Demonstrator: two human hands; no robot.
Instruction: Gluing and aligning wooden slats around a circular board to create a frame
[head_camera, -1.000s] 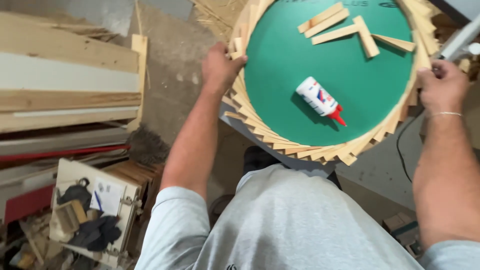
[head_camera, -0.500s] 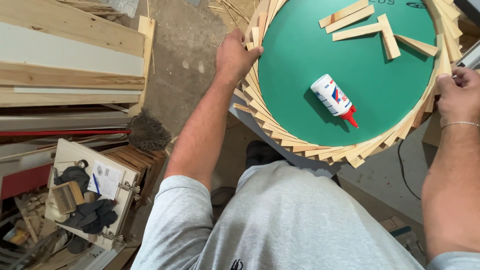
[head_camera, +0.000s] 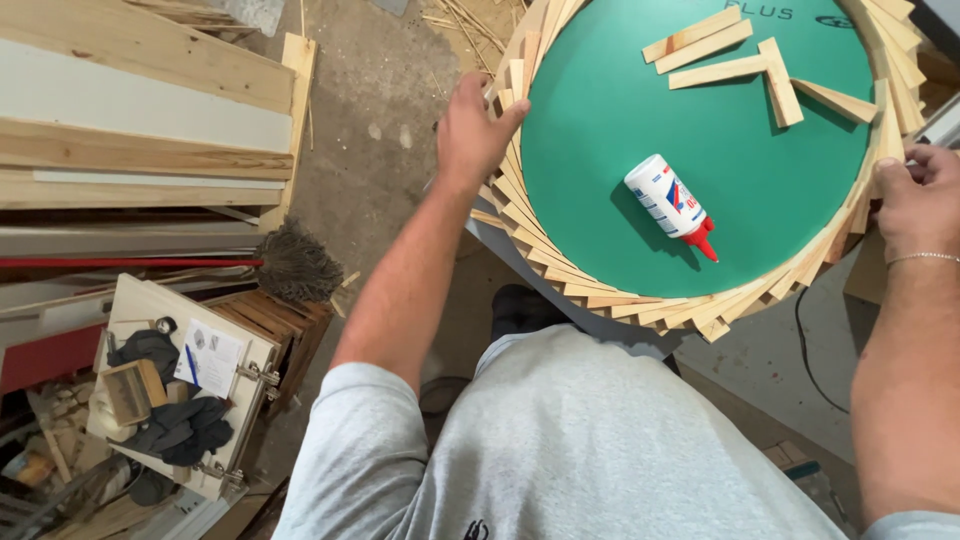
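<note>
My view: grey short-sleeved T-shirt (head_camera: 560, 440).
Both forearms are bare; a thin silver bracelet (head_camera: 925, 258) circles my right wrist.

Ring of overlapping light wood slats (head_camera: 560, 268), fanned like a spiral round the edge of a round green board (head_camera: 640, 110), lying flat w/ slat ends sticking out past the rim. Left hand (head_camera: 468, 130) grips the ring's left side, thumb over the slat tops; right hand (head_camera: 915, 195) grips its right edge, fingers curled on the slats.

Wooden ring (head_camera: 600, 290) top cut off by frame edge; right hand (head_camera: 915, 195) fingertips hidden behind slats.
</note>
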